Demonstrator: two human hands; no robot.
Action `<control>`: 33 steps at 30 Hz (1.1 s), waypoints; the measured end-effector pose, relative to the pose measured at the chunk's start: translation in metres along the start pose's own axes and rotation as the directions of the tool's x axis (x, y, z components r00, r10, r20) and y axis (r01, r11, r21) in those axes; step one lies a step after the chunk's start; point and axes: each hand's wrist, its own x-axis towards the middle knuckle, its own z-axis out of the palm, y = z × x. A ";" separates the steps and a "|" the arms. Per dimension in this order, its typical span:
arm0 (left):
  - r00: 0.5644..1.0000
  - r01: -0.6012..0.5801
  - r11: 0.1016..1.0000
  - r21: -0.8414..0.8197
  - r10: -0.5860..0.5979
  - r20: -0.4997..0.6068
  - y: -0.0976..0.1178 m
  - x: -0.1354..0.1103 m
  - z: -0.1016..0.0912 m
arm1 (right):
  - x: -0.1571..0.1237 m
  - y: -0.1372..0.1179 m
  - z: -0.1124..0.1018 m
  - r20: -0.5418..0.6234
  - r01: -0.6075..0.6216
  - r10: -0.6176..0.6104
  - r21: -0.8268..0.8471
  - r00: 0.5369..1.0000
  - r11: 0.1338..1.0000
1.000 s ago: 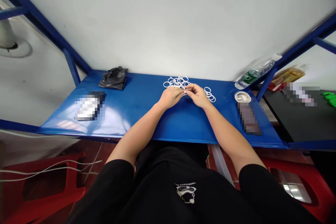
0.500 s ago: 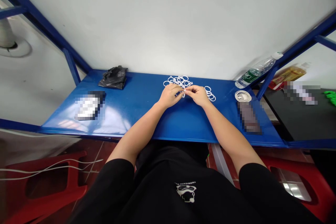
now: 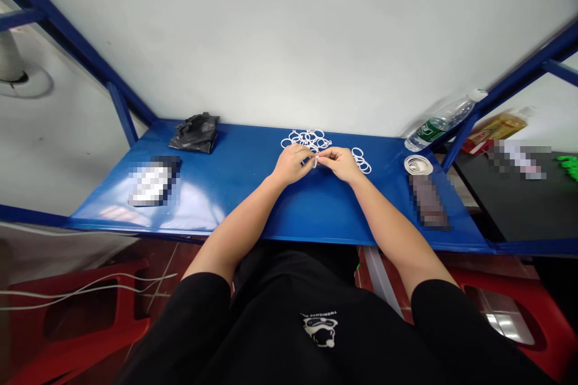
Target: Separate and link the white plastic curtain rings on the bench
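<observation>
Over the blue table (image 3: 244,192) my left hand (image 3: 291,165) and my right hand (image 3: 339,163) meet fingertip to fingertip. Both pinch a small white ring (image 3: 315,162), which hangs just below the fingers and is partly covered by them. Behind the hands lies a loose pile of white rings (image 3: 309,136), some with small tabs. To the right of my right hand sits a smaller group of white rings (image 3: 362,162), overlapping one another.
A crumpled black plastic bag (image 3: 195,133) lies at the back left, with a blurred-out object (image 3: 155,181) before it. At the right are a leaning water bottle (image 3: 445,121), a coiled white cable (image 3: 418,165) and a blurred dark object (image 3: 428,201). Red stools (image 3: 121,301) stand below.
The fingertips have shifted slightly, and the white ring between them has turned so that more of it hangs in sight. Both arms stay in place.
</observation>
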 end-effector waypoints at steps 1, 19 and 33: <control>1.000 -0.004 1.000 0.004 0.004 -0.004 0.000 0.000 0.000 | 0.000 0.000 0.000 0.000 -0.005 0.005 -0.001 1.000 1.000; 0.972 0.227 0.970 0.090 -0.220 -0.084 -0.018 -0.001 -0.007 | 0.003 0.000 -0.034 -0.188 0.091 -0.315 -0.714 0.930 0.694; 0.915 0.372 0.913 0.167 -0.390 0.097 -0.013 -0.003 -0.008 | 0.011 0.014 -0.074 -0.242 -0.236 0.014 -0.930 0.970 0.281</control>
